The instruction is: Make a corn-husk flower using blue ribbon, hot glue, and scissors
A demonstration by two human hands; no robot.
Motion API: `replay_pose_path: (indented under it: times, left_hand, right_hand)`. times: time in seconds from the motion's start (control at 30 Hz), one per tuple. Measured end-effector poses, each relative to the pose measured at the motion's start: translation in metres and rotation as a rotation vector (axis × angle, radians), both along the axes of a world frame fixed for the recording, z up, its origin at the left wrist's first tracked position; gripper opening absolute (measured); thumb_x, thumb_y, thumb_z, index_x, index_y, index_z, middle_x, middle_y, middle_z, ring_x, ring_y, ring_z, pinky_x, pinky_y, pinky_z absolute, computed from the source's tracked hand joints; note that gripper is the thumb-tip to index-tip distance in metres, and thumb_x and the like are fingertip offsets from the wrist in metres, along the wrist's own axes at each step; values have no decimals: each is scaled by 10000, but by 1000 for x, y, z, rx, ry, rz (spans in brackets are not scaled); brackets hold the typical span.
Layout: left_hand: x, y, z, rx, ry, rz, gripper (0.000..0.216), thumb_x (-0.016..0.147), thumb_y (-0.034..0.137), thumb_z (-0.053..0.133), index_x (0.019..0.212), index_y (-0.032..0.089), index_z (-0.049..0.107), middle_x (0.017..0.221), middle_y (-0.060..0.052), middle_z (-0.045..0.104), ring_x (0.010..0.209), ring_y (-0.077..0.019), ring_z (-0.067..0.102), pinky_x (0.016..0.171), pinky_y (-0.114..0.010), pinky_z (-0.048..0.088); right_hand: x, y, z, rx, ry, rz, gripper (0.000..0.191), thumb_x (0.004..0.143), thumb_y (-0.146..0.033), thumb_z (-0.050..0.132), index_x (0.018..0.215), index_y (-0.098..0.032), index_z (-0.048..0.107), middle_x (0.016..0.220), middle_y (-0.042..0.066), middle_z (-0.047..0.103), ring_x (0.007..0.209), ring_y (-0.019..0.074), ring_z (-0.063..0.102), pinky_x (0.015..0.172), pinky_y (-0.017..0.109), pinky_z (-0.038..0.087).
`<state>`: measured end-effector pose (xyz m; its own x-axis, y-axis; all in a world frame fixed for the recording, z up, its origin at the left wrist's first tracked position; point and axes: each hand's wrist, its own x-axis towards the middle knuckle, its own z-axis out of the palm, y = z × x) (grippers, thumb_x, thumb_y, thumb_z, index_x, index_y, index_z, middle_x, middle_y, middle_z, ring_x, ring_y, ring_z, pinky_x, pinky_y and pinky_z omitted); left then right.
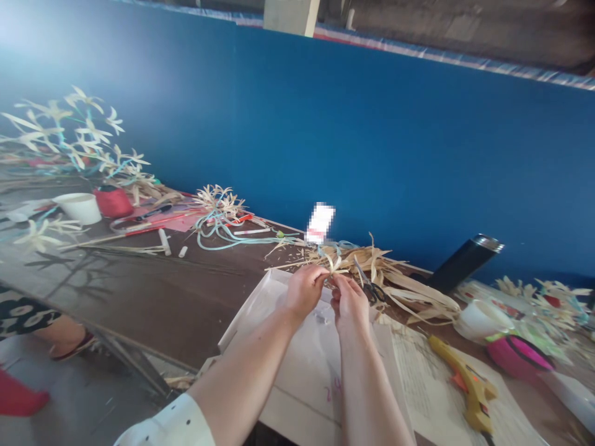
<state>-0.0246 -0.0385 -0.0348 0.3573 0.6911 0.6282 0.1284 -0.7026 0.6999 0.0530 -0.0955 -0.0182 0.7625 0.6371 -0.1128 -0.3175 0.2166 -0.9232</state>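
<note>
Both hands meet over a shallow white box [246,310]. My left hand [305,286] pinches the base of a pale straw-like flower [334,265] with narrow petals. My right hand [349,297] has its fingers closed at the same spot, touching the flower from the right. The fingertips hide the lower part of the flower. Just beyond my right hand lie scissors [375,291] with black handles, among dry pale husk strips [390,272].
A yellow glue gun [469,384] rests on paper at the right, near a white cup [483,321], a pink pouch [518,356] and a leaning black bottle [465,263]. Finished flowers [218,201] with blue stems lie further left. A blue partition [372,142] stands behind the table.
</note>
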Motion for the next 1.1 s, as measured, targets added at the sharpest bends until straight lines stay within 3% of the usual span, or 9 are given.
replay_pose_path:
  times: [1.1]
  left_hand:
    - [0,-2,-4,185,147,158,184,838,174,469,698,173,589,724,-34,606,755,-147,537,683,-247,383]
  right_hand:
    - [-1,2,-6,-76,-146,-39,211,565,-301,727,690,-154,642,408,-70,426,369,45,293,341,169,185]
